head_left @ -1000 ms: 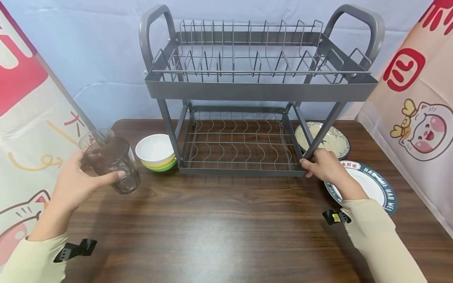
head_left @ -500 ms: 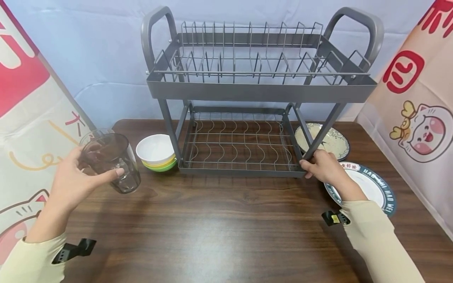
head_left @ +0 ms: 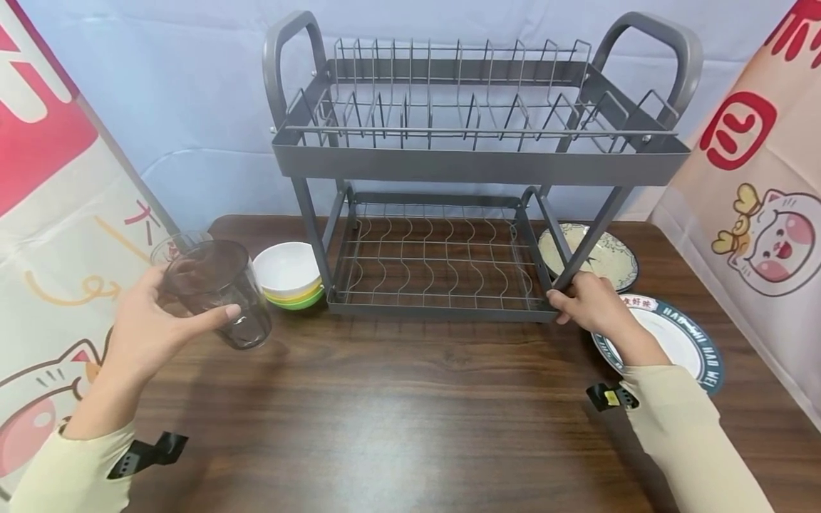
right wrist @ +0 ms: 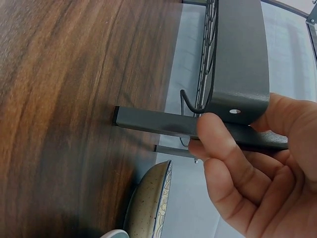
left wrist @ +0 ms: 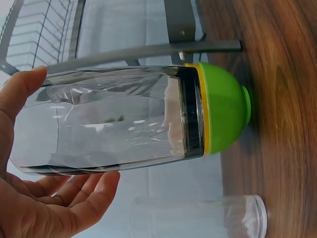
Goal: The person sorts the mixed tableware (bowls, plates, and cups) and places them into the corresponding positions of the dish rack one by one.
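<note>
In the head view my left hand [head_left: 150, 328] holds a dark see-through drinking glass [head_left: 224, 285] at the left, thumb on the near side and fingers round the far side. The left wrist view shows the glass's base overlapping a green bowl [left wrist: 225, 109]. My right hand [head_left: 596, 306] grips the front right leg of a grey two-tier dish rack [head_left: 481, 167], low down by the lower tier. In the right wrist view, thumb and fingers pinch that leg [right wrist: 153, 121]. Both rack tiers hold no dishes.
A nested stack of bowls [head_left: 288, 267], white on top, stands left of the rack. Behind the held glass is a clear glass [left wrist: 198, 218]. Right of the rack are a patterned cream dish [head_left: 609, 256] and a teal-rimmed plate [head_left: 689, 338], on the wooden table [head_left: 398, 413].
My left hand has moved slightly right with the glass, closer to the bowls. The right hand keeps its grip on the rack leg. The head view has shifted a little.
</note>
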A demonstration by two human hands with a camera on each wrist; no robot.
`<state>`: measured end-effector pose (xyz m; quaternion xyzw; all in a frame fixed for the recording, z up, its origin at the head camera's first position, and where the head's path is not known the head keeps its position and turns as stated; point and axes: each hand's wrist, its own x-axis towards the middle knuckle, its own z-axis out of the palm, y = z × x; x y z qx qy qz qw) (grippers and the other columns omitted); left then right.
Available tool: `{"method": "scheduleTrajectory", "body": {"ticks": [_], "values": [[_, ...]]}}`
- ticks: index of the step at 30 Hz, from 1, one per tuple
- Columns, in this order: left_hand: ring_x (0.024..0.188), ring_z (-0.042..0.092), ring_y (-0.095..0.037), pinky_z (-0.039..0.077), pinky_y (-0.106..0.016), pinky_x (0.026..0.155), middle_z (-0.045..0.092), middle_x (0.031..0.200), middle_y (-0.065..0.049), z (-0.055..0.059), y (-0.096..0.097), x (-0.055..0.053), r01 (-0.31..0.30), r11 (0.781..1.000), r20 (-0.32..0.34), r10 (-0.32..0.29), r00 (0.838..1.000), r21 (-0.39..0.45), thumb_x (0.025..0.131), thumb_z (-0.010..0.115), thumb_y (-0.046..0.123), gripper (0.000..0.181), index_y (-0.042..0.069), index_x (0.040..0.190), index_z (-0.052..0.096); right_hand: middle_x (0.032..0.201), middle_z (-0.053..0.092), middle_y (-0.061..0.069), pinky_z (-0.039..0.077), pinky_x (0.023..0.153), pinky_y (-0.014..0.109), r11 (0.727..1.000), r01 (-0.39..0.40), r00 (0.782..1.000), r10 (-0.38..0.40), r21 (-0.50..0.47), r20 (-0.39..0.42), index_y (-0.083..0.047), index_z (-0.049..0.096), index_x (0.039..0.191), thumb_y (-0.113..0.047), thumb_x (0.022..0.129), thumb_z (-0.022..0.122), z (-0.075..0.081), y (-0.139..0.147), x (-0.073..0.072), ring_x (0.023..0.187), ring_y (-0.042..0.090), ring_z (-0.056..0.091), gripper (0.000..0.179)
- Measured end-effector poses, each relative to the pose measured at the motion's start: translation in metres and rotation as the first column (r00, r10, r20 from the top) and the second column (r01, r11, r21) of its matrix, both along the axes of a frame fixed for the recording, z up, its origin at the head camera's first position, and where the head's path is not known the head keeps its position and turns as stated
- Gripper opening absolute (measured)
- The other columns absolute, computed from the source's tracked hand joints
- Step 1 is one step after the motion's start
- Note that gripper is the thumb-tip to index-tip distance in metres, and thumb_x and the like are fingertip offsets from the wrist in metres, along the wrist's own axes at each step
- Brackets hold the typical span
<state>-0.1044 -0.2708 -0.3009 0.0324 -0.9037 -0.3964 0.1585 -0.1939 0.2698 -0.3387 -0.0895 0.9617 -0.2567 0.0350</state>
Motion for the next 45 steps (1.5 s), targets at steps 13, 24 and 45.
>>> {"method": "scheduleTrajectory", "body": {"ticks": [13,24,45], "values": [[0.078,0.059,-0.013,0.048,-0.019,0.063,0.06,0.102,-0.004,0.002,0.034,0.002,0.128,0.991,-0.055,-0.126,0.99,0.035,0.063,0.087,0.026,0.074,0.013,0.126,0.051,0.06,0.064,0.005,0.039,0.054,0.034,1.0,0.0,1.0,0.0,-0.004,0.012,0.009,0.062,0.094,-0.016,0.092,0.054,0.001,0.0,0.002,0.063,0.028,0.066,0.026],[0.084,0.061,-0.014,0.05,-0.023,0.068,0.06,0.109,-0.007,-0.004,0.055,0.004,0.212,0.974,-0.016,-0.211,0.977,0.083,0.063,0.087,0.027,0.079,0.01,0.13,0.048,0.06,0.063,0.004,0.041,0.052,0.034,1.0,-0.004,0.999,0.004,-0.005,-0.049,0.006,0.056,0.094,-0.021,0.094,0.054,-0.005,0.001,0.004,0.056,0.025,0.065,0.027],[0.09,0.06,-0.022,0.047,-0.023,0.073,0.061,0.112,-0.008,-0.008,0.08,-0.003,0.322,0.939,-0.025,-0.321,0.947,0.117,0.058,0.089,0.024,0.085,0.01,0.131,0.046,0.062,0.059,0.002,0.035,0.048,0.034,0.996,0.046,0.99,-0.035,0.077,-0.137,0.005,0.061,0.095,-0.036,0.097,0.045,0.006,-0.007,0.022,0.055,0.02,0.055,0.044]]}}
